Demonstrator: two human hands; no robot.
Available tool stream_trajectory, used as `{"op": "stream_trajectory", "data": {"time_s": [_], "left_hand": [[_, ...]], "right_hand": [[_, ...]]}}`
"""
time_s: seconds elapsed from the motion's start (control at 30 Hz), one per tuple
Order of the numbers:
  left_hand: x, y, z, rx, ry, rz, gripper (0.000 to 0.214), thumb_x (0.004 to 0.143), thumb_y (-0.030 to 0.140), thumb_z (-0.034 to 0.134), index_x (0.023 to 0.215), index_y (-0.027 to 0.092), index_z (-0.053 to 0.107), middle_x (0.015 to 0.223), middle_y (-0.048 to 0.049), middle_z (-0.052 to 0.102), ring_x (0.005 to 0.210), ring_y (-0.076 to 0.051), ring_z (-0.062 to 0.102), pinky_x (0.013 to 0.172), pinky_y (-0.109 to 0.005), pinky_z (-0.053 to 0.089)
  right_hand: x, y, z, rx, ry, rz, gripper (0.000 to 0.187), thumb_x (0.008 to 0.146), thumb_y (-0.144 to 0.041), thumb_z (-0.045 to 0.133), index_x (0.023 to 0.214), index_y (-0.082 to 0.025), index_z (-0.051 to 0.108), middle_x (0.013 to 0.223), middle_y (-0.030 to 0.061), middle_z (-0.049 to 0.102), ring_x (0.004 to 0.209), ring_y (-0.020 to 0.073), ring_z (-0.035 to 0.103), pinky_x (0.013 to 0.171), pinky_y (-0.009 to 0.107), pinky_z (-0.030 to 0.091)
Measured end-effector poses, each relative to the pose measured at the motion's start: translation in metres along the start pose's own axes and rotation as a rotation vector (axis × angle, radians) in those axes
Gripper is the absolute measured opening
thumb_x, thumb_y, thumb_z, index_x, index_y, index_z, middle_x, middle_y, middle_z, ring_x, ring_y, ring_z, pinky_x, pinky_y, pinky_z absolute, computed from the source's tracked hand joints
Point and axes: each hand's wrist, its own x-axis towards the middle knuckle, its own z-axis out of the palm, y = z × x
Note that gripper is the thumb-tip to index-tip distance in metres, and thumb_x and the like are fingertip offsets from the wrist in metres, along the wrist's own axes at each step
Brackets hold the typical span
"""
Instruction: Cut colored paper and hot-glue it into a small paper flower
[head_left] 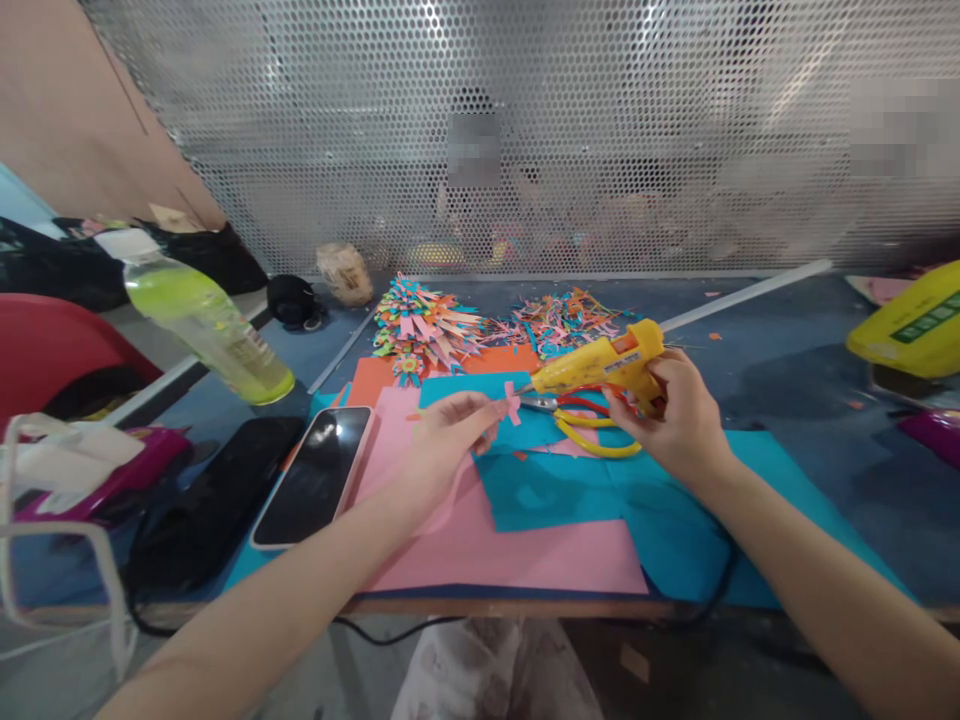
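Note:
My right hand point(679, 415) grips a yellow hot glue gun point(600, 365) by its handle, nozzle pointing left. My left hand point(446, 435) pinches a small pink paper piece point(512, 401) just at the nozzle tip. Below the gun lie yellow-handled scissors point(592, 435) on sheets of blue paper point(600, 490) and pink paper point(480, 540). Behind them sits a pile of colourful folded paper flowers and strips point(435, 330).
A phone in a pink case point(315, 475) and a black phone point(225, 495) lie at the left. A tilted bottle of green liquid point(202, 315) stands further left. A perforated metal screen point(525, 130) closes the back. A yellow device point(911, 320) sits at right. The gun's cord point(712, 590) drops over the table's front edge.

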Motion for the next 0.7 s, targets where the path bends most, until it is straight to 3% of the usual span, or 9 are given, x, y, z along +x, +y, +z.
{"op": "stream_trajectory", "data": {"time_s": [0.7], "left_hand": [[0.0008,0.0027,0.0003,-0.023,0.047,0.013,0.02,0.065,0.031,0.067,0.058,0.016,0.055,0.053,0.0033,0.049,0.047,-0.006,0.042,0.045,-0.021,0.031]], "right_hand": [[-0.0007,0.0011,-0.0003,0.01,0.01,-0.003,0.03,0.069,-0.028,0.063,0.089,-0.02,0.043,0.097,0.0112,0.054,0.082,0.0226,0.058,0.054,0.032,0.05]]}}
